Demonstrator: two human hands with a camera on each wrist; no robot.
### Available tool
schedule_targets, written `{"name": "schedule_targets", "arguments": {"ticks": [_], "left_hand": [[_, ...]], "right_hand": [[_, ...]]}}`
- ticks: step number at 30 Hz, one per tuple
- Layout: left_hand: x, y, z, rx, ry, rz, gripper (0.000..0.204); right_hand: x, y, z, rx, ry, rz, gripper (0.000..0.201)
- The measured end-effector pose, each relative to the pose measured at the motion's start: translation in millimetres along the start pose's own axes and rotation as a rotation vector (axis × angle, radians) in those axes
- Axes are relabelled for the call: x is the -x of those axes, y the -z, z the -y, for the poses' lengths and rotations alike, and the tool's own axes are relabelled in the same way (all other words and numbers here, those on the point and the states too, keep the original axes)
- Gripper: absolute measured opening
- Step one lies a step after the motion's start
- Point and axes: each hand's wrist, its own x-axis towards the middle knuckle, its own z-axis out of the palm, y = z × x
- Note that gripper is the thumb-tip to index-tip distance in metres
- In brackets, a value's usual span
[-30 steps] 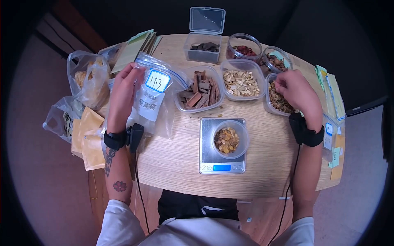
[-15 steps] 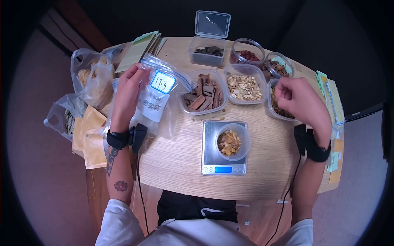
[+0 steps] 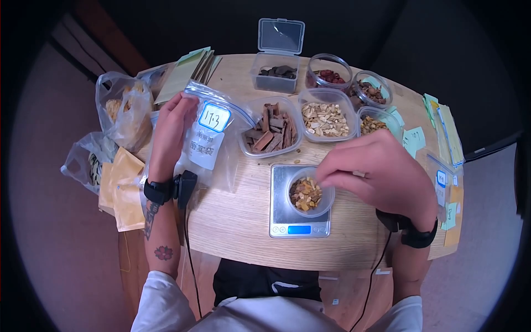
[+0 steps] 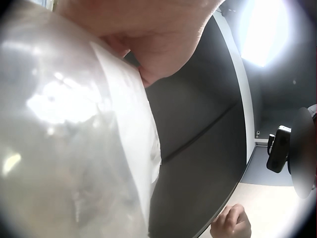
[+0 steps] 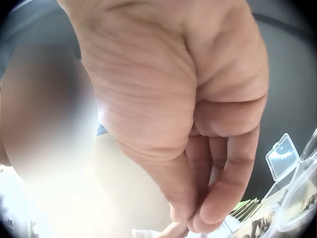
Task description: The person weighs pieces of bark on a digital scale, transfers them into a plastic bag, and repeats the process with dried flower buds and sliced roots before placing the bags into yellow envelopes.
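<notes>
My left hand [image 3: 170,130] grips the upper left edge of a clear zip bag [image 3: 224,171] with a label reading 17.3. In the left wrist view the bag [image 4: 59,148] fills the left side, under the hand. My right hand [image 3: 376,174] is at the right rim of a small round plastic cup [image 3: 329,198]. Its thumb and fingertips pinch together over dried herb pieces, which the fingers hide; the right wrist view shows the fingertips [image 5: 210,208] pressed close. Mixed yellow and brown herb pieces [image 3: 305,195] lie in the cup, which stands on a digital scale [image 3: 279,213].
Beyond the scale stand tubs of bark strips [image 3: 271,130], pale slices [image 3: 325,119] and yellow-brown herb [image 3: 371,124]. A lidded box [image 3: 276,77] and round jars [image 3: 329,72] stand behind. Plastic bags [image 3: 127,110] and brown envelopes [image 3: 130,193] lie left; papers [image 3: 445,130] lie right.
My right hand has lifted off the yellow-brown herb tub and moved left and nearer, to the cup on the scale. My left hand keeps its grip on the bag.
</notes>
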Motion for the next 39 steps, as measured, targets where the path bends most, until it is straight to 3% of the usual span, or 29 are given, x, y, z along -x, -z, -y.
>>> {"name": "schedule_targets", "arguments": {"ticks": [4,10,16,22,33,39], "left_hand": [[1,-1,-2,0.035,0.018,-0.009,0.013],[-3,7,4,0.028,0.009,-0.003,0.014],[-3,10,3,-0.025,-0.022,0.020,0.014],[-3,7,3,0.018,-0.015,0.016,0.013],[1,4,-1,0.003,-0.011,0.024,0.011],[1,3,-2,-0.003,0.000,0.024,0.011]], "right_hand": [[8,19,-12,0.098,-0.096,-0.011,0.010],[20,38,-62,0.423,-0.731,-0.110,0.019],[26,29,-93,0.461,-0.836,-0.062,0.028],[27,20,-96,0.571,-0.788,-0.095,0.028],[25,22,-99,0.553,-0.760,-0.110,0.004],[26,28,-103,0.528,-0.755,-0.095,0.005]]}}
